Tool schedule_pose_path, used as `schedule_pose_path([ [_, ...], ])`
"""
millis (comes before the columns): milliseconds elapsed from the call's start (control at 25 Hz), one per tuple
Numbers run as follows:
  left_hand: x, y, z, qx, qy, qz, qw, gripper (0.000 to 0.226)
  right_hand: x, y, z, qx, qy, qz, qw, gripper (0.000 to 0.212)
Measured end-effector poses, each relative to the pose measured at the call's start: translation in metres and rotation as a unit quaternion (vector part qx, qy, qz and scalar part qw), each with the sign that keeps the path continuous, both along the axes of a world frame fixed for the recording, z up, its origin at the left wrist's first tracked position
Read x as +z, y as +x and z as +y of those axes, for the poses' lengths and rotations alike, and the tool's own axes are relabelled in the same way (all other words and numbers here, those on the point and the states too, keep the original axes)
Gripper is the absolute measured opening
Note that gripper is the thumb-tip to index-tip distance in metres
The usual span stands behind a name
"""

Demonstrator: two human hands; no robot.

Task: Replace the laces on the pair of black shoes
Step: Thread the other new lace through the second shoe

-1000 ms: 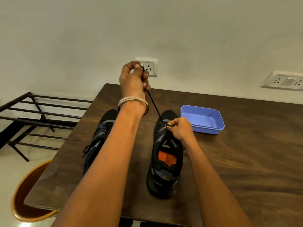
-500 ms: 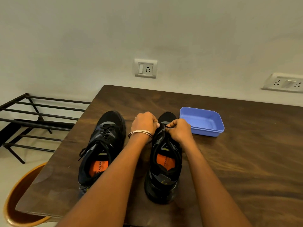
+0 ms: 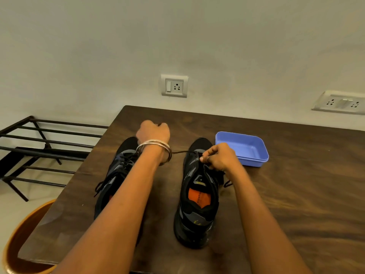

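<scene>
Black mesh with grey side panels and an orange insole makes up both shoes, which stand side by side on the dark wooden table [image 3: 296, 194], toes toward the wall. Taking the blue plastic tray [image 3: 242, 148] as the landmark, the left shoe [image 3: 116, 175] sits well to its left, still laced, its black laces loose and trailing over the near side; the forearm crosses above it and hides much of it. The left hand [image 3: 153, 132], with metal bangles [image 3: 154, 148] at the wrist, is closed in a fist above that shoe's toe, gripping the end of a black lace [image 3: 179, 152]. The lace runs taut from the fist rightward to the front eyelets of the right shoe [image 3: 198, 194], which stands just left of the tray with its tongue open. The right hand [image 3: 219, 158] rests on that shoe's upper, beside the tray's near left corner, fingers curled and pinching at the eyelet row; exactly what they pinch I cannot tell.
</scene>
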State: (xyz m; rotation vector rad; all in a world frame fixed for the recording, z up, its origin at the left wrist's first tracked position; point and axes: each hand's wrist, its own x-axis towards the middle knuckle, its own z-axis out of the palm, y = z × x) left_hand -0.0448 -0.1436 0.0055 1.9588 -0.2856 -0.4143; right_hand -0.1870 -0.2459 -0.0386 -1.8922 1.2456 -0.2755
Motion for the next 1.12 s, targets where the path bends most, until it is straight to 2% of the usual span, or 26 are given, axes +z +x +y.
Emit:
schedule_pose_path([
  [40, -0.012, 0.001, 0.003, -0.017, 0.157, -0.033, 0.987, 0.02, 0.006, -0.005, -0.002, -0.008, 0.011, 0.004, 1.0, 0.007],
  [80, -0.021, -0.001, 0.005, -0.045, 0.275, -0.053, 0.959, 0.027, 0.011, -0.012, -0.005, -0.016, 0.008, 0.015, 1.0, 0.005],
  [120, -0.024, -0.007, 0.005, -0.074, 0.343, -0.083, 0.933, 0.034, 0.015, -0.019, -0.009, -0.022, -0.008, 0.033, 0.999, 0.007],
  [160, -0.026, -0.014, 0.001, -0.103, 0.363, -0.136, 0.916, 0.04, 0.017, -0.028, -0.013, -0.026, -0.028, 0.051, 0.998, 0.011],
  [240, -0.026, -0.027, -0.015, -0.198, 0.275, -0.263, 0.903, 0.045, 0.023, -0.043, -0.016, -0.03, -0.053, 0.066, 0.996, 0.014],
  [320, -0.027, -0.042, -0.036, -0.339, 0.154, -0.304, 0.877, 0.041, 0.028, -0.052, -0.013, -0.036, -0.07, 0.02, 0.997, 0.015],
  [400, -0.03, -0.06, -0.047, -0.424, 0.168, -0.317, 0.832, 0.029, 0.034, -0.056, -0.006, -0.051, -0.056, -0.087, 0.993, 0.016],
  [440, -0.034, -0.065, -0.051, -0.428, 0.193, -0.33, 0.819, 0.025, 0.037, -0.058, -0.004, -0.054, -0.039, -0.134, 0.989, 0.016],
  [480, -0.036, -0.069, -0.051, -0.411, 0.207, -0.338, 0.821, 0.023, 0.038, -0.062, -0.004, -0.047, -0.027, -0.156, 0.986, 0.015],
  [520, -0.038, -0.067, -0.049, -0.376, 0.208, -0.339, 0.837, 0.022, 0.038, -0.066, -0.005, -0.035, -0.029, -0.146, 0.988, 0.014],
  [600, -0.043, -0.049, -0.045, -0.262, 0.187, -0.306, 0.896, 0.021, 0.029, -0.08, -0.013, -0.039, -0.069, -0.039, 0.996, 0.012],
  [680, -0.052, -0.024, -0.039, -0.164, 0.161, -0.235, 0.944, 0.021, 0.022, -0.098, -0.02, -0.092, -0.131, 0.121, 0.98, 0.006],
  [720, -0.056, -0.017, -0.035, -0.147, 0.167, -0.202, 0.954, 0.021, 0.021, -0.104, -0.021, -0.125, -0.15, 0.178, 0.964, 0.002],
  [800, -0.056, -0.021, -0.033, -0.149, 0.219, -0.195, 0.944, 0.021, 0.022, -0.107, -0.021, -0.156, -0.174, 0.214, 0.949, 0.005],
  [880, -0.048, -0.035, -0.036, -0.185, 0.209, -0.252, 0.926, 0.026, 0.028, -0.097, -0.015, -0.128, -0.184, 0.166, 0.96, 0.006],
  [960, -0.035, -0.049, -0.042, -0.277, 0.138, -0.319, 0.895, 0.033, 0.034, -0.083, -0.007, -0.063, -0.17, 0.041, 0.983, 0.005],
  [1040, -0.025, -0.064, -0.046, -0.355, 0.1, -0.336, 0.867, 0.024, 0.037, -0.072, 0.0, -0.027, -0.152, -0.095, 0.983, 0.009],
  [1120, -0.022, -0.068, -0.048, -0.353, 0.096, -0.318, 0.875, 0.02, 0.039, -0.068, 0.001, -0.031, -0.142, -0.141, 0.979, 0.004],
])
